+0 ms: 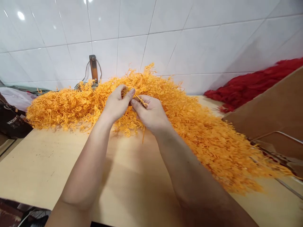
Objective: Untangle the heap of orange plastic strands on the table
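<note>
A long heap of orange, frilly strands (203, 135) stretches across the back of the pale wooden table (132, 189) and down its right side. At the middle of the heap, my left hand (118, 102) is closed, thumb pressed on some orange strands. Touching it on the right, my right hand (151, 113) pinches thin orange stems between thumb and fingers. A short loose stem hangs down below the right hand. Fingertips of both hands are partly hidden among the strands.
Behind the table is a white tiled wall (165, 47). An upright brown tool with a cord (94, 69) stands behind the heap. Red fluffy material (255, 83) and a cardboard box (272, 116) lie at the right. A black bag (14, 124) is at the left.
</note>
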`<state>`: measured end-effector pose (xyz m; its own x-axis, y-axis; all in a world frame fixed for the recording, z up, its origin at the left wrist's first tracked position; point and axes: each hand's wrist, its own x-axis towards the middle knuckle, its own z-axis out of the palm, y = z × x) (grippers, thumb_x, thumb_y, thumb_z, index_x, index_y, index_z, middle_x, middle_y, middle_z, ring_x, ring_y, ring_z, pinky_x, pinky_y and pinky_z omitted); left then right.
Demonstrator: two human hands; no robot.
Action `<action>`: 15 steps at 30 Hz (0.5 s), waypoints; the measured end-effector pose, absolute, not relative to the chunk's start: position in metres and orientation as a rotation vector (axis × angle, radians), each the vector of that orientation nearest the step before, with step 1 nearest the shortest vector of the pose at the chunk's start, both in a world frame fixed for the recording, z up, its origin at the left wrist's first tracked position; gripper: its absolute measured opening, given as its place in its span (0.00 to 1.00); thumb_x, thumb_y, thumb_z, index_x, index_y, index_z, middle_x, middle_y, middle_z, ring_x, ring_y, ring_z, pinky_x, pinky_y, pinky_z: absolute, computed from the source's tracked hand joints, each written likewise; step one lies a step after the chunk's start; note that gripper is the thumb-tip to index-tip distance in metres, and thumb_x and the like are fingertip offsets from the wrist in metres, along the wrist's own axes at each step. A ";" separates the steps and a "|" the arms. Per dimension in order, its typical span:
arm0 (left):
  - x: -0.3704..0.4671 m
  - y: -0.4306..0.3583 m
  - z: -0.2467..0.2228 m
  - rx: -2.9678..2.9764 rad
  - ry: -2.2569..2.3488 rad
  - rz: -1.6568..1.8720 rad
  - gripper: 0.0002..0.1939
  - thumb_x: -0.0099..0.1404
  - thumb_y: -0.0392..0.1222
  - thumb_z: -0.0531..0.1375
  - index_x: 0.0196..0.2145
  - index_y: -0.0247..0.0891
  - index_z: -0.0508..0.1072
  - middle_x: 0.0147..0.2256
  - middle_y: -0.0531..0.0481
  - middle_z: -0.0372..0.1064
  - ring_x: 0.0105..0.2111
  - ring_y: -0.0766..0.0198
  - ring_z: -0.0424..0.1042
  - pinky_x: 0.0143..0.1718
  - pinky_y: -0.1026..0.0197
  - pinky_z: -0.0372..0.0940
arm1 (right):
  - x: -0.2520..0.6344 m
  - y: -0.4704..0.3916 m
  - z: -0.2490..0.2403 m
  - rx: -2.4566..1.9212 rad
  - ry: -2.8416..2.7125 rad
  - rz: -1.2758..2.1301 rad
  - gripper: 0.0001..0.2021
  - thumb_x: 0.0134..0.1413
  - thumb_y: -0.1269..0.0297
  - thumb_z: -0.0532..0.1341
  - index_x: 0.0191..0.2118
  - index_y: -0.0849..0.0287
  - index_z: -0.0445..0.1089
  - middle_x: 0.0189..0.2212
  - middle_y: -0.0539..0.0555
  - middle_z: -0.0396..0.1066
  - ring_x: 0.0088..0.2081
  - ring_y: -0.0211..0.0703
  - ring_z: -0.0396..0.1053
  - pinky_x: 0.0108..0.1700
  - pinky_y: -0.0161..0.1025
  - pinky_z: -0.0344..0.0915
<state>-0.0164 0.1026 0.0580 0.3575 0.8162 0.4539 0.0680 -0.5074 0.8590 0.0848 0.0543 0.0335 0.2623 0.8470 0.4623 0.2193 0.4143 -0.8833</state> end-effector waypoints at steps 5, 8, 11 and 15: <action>-0.017 0.108 0.059 1.631 0.752 1.238 0.18 0.63 0.46 0.55 0.21 0.36 0.57 0.19 0.57 0.52 0.20 0.74 0.54 0.25 0.68 0.52 | 0.087 0.050 0.037 -1.017 -1.400 0.612 0.14 0.55 0.63 0.57 0.22 0.59 0.56 0.17 0.44 0.49 0.20 0.29 0.46 0.24 0.33 0.46; -0.016 0.111 0.056 1.604 0.787 1.308 0.18 0.64 0.42 0.54 0.20 0.36 0.56 0.18 0.57 0.51 0.19 0.74 0.52 0.24 0.69 0.51 | 0.088 0.051 0.036 -1.001 -1.497 0.577 0.15 0.56 0.62 0.57 0.21 0.59 0.54 0.18 0.45 0.49 0.22 0.30 0.47 0.26 0.34 0.47; -0.011 0.111 0.053 1.614 0.817 1.303 0.17 0.65 0.38 0.52 0.19 0.36 0.55 0.18 0.57 0.50 0.19 0.75 0.50 0.23 0.69 0.49 | 0.092 0.055 0.033 -0.987 -1.565 0.570 0.16 0.57 0.58 0.56 0.22 0.58 0.54 0.19 0.45 0.49 0.22 0.30 0.47 0.26 0.34 0.48; -0.004 0.120 0.044 1.621 0.884 1.281 0.17 0.65 0.38 0.51 0.19 0.36 0.53 0.18 0.57 0.48 0.19 0.74 0.50 0.23 0.68 0.48 | 0.093 0.054 0.033 -0.984 -1.629 0.563 0.18 0.56 0.53 0.56 0.22 0.58 0.55 0.19 0.45 0.50 0.22 0.31 0.47 0.26 0.35 0.49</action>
<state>-0.0044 0.1197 0.0441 0.2202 0.9059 0.3617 0.0169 -0.3743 0.9271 0.0932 0.0538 0.0332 -0.0571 0.8305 0.5541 0.3108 0.5422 -0.7806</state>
